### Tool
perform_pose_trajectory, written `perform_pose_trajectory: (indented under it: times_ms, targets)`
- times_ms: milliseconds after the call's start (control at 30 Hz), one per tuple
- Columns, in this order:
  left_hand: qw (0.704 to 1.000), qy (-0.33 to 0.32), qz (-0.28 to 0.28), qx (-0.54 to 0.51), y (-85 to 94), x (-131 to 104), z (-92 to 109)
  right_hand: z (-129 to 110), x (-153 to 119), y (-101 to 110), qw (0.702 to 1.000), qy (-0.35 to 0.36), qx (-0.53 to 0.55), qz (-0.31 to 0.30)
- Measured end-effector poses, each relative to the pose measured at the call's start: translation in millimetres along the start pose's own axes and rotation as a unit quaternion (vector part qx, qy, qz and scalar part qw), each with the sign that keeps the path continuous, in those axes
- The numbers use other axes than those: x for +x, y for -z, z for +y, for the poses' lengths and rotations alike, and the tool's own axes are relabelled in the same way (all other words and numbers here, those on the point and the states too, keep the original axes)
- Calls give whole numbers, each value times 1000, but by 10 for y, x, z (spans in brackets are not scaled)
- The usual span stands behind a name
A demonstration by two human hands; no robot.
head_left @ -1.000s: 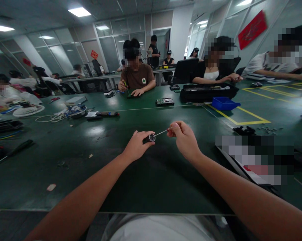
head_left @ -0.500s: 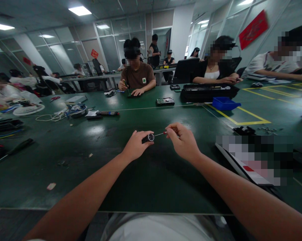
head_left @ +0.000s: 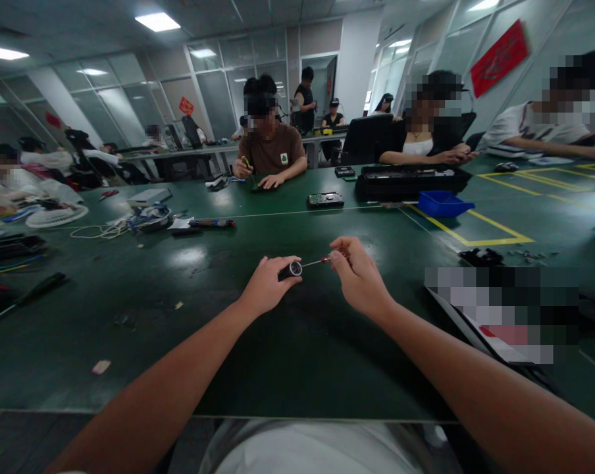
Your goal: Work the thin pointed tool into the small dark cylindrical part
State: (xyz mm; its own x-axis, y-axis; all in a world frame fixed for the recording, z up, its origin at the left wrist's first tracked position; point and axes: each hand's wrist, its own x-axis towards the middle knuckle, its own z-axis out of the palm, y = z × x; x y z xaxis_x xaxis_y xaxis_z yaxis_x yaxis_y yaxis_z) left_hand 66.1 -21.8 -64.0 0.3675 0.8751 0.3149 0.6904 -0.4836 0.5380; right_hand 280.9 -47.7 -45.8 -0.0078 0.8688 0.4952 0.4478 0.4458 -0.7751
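My left hand [head_left: 268, 284] is closed around a short black cylinder [head_left: 289, 270] with a silvery ring at its open end, which faces right. Its kind I cannot make out for certain. In my right hand [head_left: 359, 276] is a thin screwdriver [head_left: 324, 260] with a red handle, largely covered by my fingers. The metal shaft points left, and its tip meets the ringed end of the cylinder; whether it reaches inside is too small to tell. Both hands are above the dark green table [head_left: 297, 368].
Left of my hands lie a power screwdriver [head_left: 213, 224], bundled cables [head_left: 149, 217] and a long screwdriver [head_left: 41, 288]. Ahead are a hard drive [head_left: 326, 199], a blue tray [head_left: 443, 204] and a black casing [head_left: 411, 181]. Loose screws [head_left: 532, 255] lie to the right. Several people sit across the table.
My right hand has changed its grip on the screwdriver, its fingers rolled further round the handle. My left hand and the cylinder have shifted very slightly left.
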Motion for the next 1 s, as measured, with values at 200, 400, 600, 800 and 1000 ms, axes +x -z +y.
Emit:
perform_pose_trajectory:
  times_ms: [200, 400, 600, 800, 1000]
  targets:
    - [1000, -7, -9, -6, -10, -4, 1, 56, 55, -51, 986, -87, 140, 11]
    - [1000, -27, -11, -8, -22, -17, -18, 160, 112, -75, 923, -218, 317, -7]
    - [1000, -28, -10, -3, -33, -17, -34, 137, 94, -71, 960, -148, 231, 50]
    - [1000, -19, -9, -2, -22, -14, -16, 64, 49, -56, 990, -82, 103, 45]
    - [1000, -15, -7, 4, -21, -4, -3, -11, 26, -9, 998, -45, 47, 18]
